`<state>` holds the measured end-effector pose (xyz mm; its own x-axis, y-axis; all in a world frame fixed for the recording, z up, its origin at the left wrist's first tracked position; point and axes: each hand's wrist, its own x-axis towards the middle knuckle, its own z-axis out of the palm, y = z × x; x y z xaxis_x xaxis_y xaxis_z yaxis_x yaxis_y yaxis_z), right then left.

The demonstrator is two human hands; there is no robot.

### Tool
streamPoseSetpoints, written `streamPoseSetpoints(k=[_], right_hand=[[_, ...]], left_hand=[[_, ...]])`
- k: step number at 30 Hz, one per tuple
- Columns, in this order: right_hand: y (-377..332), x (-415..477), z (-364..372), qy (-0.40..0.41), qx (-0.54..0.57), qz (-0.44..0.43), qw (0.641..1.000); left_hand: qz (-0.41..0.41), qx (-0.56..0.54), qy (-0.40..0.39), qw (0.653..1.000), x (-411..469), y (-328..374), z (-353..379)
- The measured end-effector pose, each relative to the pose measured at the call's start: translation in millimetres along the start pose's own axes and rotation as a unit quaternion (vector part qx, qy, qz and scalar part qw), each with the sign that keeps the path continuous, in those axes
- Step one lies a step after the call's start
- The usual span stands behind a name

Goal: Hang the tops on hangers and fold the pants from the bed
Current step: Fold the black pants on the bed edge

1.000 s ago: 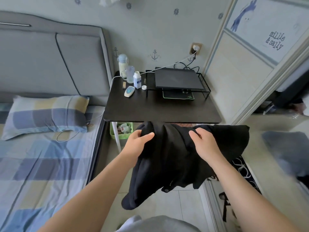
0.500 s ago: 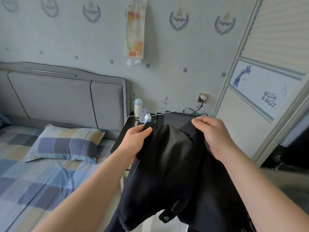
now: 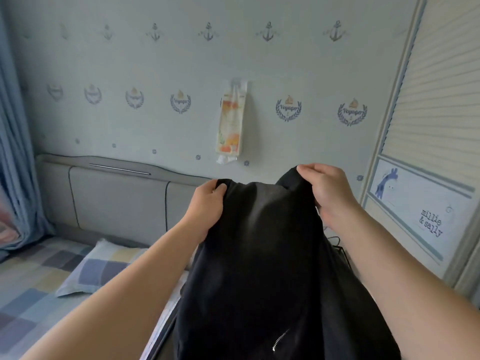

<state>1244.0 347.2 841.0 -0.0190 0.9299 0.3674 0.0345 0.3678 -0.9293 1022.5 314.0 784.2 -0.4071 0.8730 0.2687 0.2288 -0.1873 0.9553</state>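
Black garment (image 3: 259,255) is up in the air in front of the wall, just R of the bed (image 3: 31,294). L hand (image 3: 207,203) & R hand (image 3: 327,193) each have a grip clenched on its top edge. Prob. held so it hangs straight & shows its shape, w/ zipper (image 3: 280,340) low.

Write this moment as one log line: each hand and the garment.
left hand: grips black garment top edge | right hand: grips same edge | state: black garment hangs down, zipper visible
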Motion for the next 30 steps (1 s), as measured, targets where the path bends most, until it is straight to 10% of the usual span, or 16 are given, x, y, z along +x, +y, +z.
streamPoseSetpoints(k=[16, 30], right_hand=[[-246, 50, 176, -0.055, 0.07, -0.256, 0.963], [-317, -23, 496, -0.229, 0.201, -0.2, 0.931]], left_hand=[[0.207, 0.015, 0.295, 0.933, 69, 184, -202], [0.274, 0.165, 0.466, 0.825, 43, 204, -547]])
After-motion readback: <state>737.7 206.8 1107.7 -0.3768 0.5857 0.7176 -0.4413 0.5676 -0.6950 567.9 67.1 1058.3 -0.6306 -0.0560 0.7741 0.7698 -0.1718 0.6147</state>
